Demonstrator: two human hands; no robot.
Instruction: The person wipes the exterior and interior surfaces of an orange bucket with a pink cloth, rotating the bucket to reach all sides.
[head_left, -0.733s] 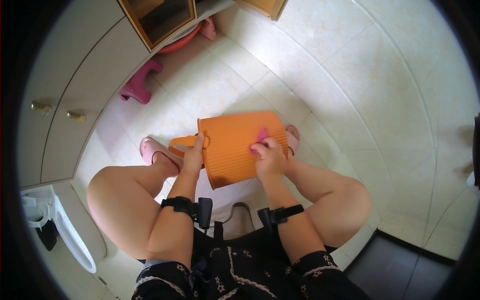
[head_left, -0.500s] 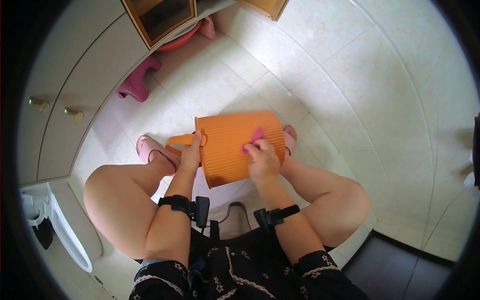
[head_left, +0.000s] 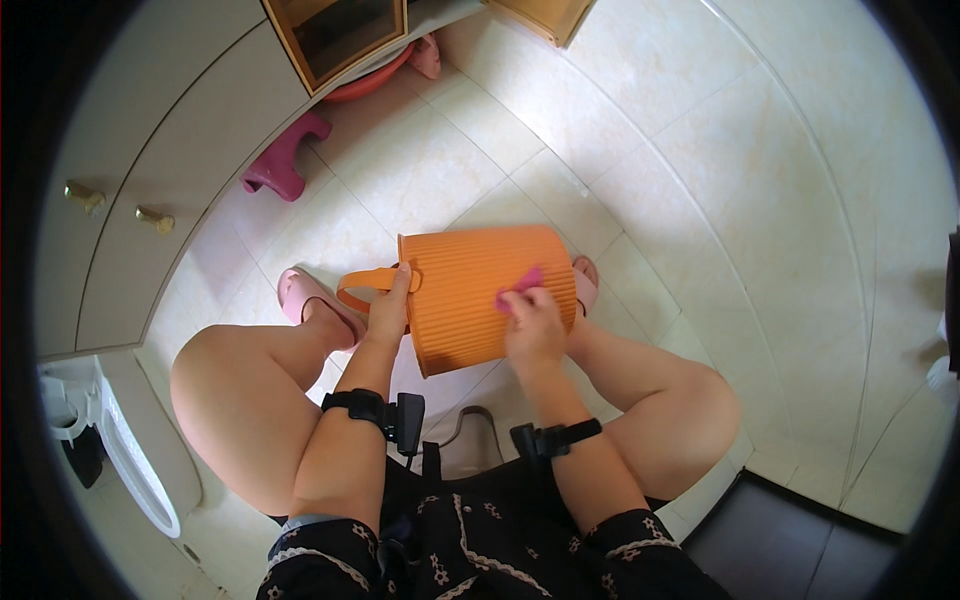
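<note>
An orange ribbed bucket (head_left: 460,305) lies on its side between my knees, its rim end to the left. My left hand (head_left: 388,312) grips it at the rim, with the thumb on the outer wall; the other fingers are hidden. Beside that hand the orange strap handle (head_left: 360,284) loops out to the left. A small pink cloth (head_left: 520,289) is pinched in my right hand (head_left: 535,325) and pressed against the ribbed side near the right end. The inside of the bucket cannot be seen.
My feet in pink slippers (head_left: 300,293) flank the bucket on the tiled floor (head_left: 455,130). A pink stool (head_left: 285,160) stands by the cabinet (head_left: 150,150) at the left. Further back is a red basin (head_left: 370,82). A dark panel (head_left: 790,535) is at lower right.
My right hand has moved the pink cloth slightly right and down along the bucket's ribs. The left hand keeps its grip, and the whole view has shifted a little.
</note>
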